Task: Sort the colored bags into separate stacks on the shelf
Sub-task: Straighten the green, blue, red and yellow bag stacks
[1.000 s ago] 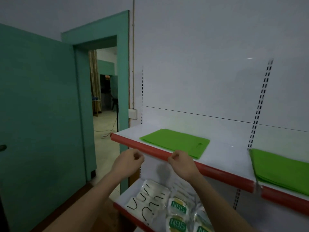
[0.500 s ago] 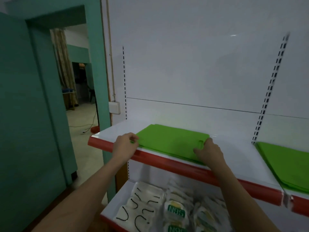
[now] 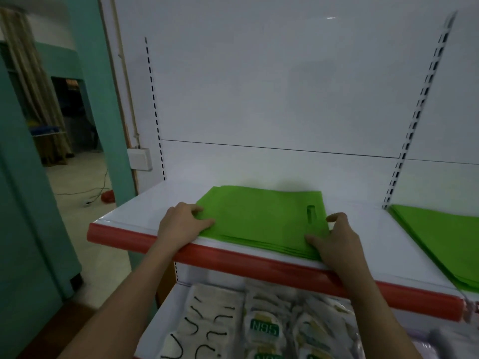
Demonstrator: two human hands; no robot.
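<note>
**A:** So the stack of green bags [image 3: 261,221] is sitting flat on the white shelf [image 3: 145,216], near its front edge and toward the left end. Cut-out handle slot [image 3: 310,214] is on the right side of the stack. You can see a few layered edges along the front, so it's more than one bag.

**B:** And your hands?

**A:** Your left hand [image 3: 181,225] is at the stack's left front corner. Thumb lies on top of the green fabric, pointing right, and the other fingers [image 3: 193,209] are curled against the left edge. Looks like you're pinching that corner. Your right hand [image 3: 334,239] is at the stack's right front corner, thumb [image 3: 312,240] pressed on top of the fabric, fingers bent round the right edge past the slot. Whether any fingertips are under the stack, I can't tell.

**B:** What else is around the stack?

**A:** Right of it, past the slotted upright [image 3: 414,120], a second green pile [image 3: 445,242] lies on the next shelf section, well apart from yours. Directly in front of the stack is the shelf's red front strip [image 3: 124,238]. Below the stack, the lower shelf [image 3: 155,325] holds packaged face masks [image 3: 264,330], white ones with black ear loops on the left and green-labelled packs beside them. Left of the stack there's a teal door frame [image 3: 98,99] and a wall socket [image 3: 140,158].
</note>
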